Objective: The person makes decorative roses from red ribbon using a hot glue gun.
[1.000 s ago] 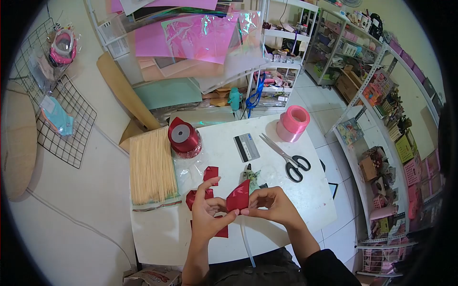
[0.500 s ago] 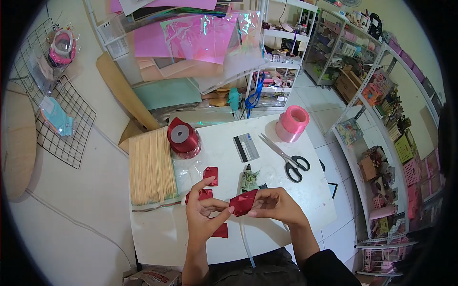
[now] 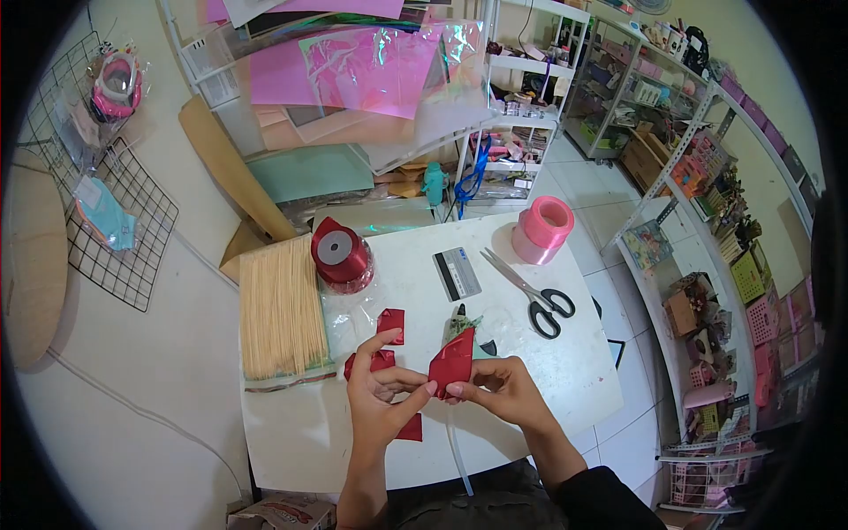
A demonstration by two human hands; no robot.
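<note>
A piece of red satin ribbon (image 3: pixel 453 360) is pinched between both hands above the front of the table, one corner pointing up. My left hand (image 3: pixel 380 393) grips its lower left edge with thumb and fingertips. My right hand (image 3: pixel 511 389) holds the lower right edge, thumb in front. Other red ribbon pieces lie by my left hand: one piece (image 3: pixel 391 326) beyond it, another (image 3: pixel 382 360) partly behind its fingers, a third (image 3: pixel 411 429) below it. Behind the held ribbon is a glue gun, its white cord (image 3: pixel 458 450) running toward me; the ribbon hides most of it.
A bundle of thin wooden sticks (image 3: pixel 281 309) lies left, beside a red ribbon roll (image 3: pixel 340 253). Farther back are a grey card (image 3: pixel 457 274), scissors (image 3: pixel 537 296) with black handles and pink ribbon rolls (image 3: pixel 542 230). Shelves (image 3: pixel 680 194) stand along the right.
The held ribbon has turned from lying sideways to pointing upward. My right hand has shifted left and down, its thumb now close to the left thumb.
</note>
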